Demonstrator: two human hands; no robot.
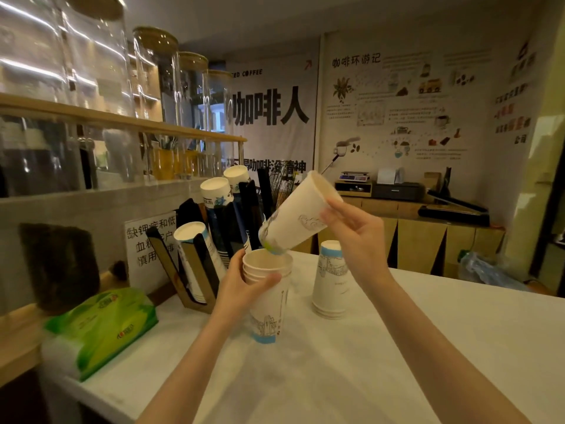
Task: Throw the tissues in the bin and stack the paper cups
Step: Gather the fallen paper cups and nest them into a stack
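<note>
White counter (397, 347), smooth and matte. The left hand (241, 286) wraps around an upright stack of paper cups (267, 301) — thumb across the front, fingers round the far side, gripping just under the rolled rims. At least three rims show, nested close; the outer cup carries a thin line drawing and a pale blue band at its base.

The right hand (351, 237) holds a single paper cup (296, 218) by its side wall near the mouth, fingers and thumb pinched on it. This cup is tilted, mouth up and to the right, its narrow blue-green base just at the open top of the stack. Whether base and rim touch, I cannot tell. Cream interior, faint embossed-looking swirl on the wall.

Just right of the stack, a second stack of cups (331, 280) stands upside down on the counter, tapered, same drawing.

Behind: a wooden cup rack (195, 270) with dark dividers, leaning sleeves of cups. Left — a soft green tissue pack (104, 325), glossy plastic wrap. Tall glass jars (156, 81) with wood-toned lids on the shelf above.
</note>
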